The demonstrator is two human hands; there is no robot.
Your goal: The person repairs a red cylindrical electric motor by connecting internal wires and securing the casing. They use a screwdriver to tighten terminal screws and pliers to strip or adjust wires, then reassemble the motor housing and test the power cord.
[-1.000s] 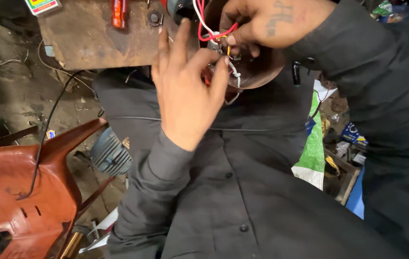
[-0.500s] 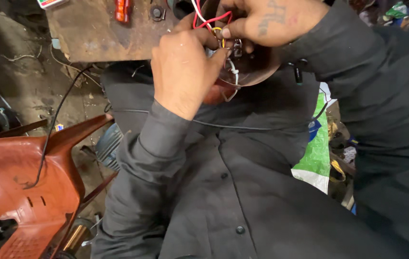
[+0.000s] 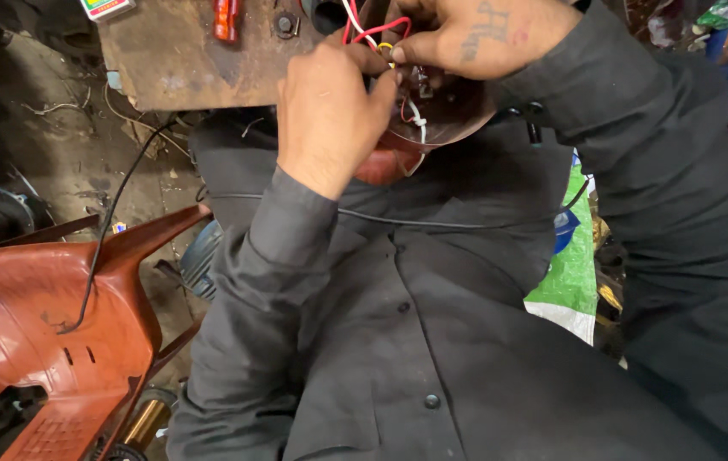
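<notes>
A: What has changed in the last second?

B: The left hand [image 3: 330,111] has curled. A second ago its fingers lay spread over the wires; now they are bunched tight, tips pressed in against the red wire [image 3: 372,30] and the small brass piece [image 3: 385,49] at the joint. The right hand [image 3: 475,38] sits much as it did, thumb and forefinger pinched narrow on the same spot from the other side.

A: And what does that mean for the work?

B: I judge the hands have gone from feeling about to a firm two-sided hold on the wire ends, as if twisting or seating them. Whether the joint is made, I cannot tell; the fingers hide it.

A: Where is the thing itself?

B: The round red housing [image 3: 432,128] is at the top middle of the view, just under both hands and resting against the person's dark shirt [image 3: 432,324], beside the rusty plate [image 3: 185,60].

A: Which way does it point?

B: Its open, dished side faces up toward the camera. It is round, so it has no clear long axis. The red wire loops up out of it toward the top edge, and a white wire [image 3: 417,119] hangs down across its inside.

A: Anything else near?

B: A red plastic chair [image 3: 48,333] lies at lower left, with a black cable [image 3: 116,205] across it.
</notes>
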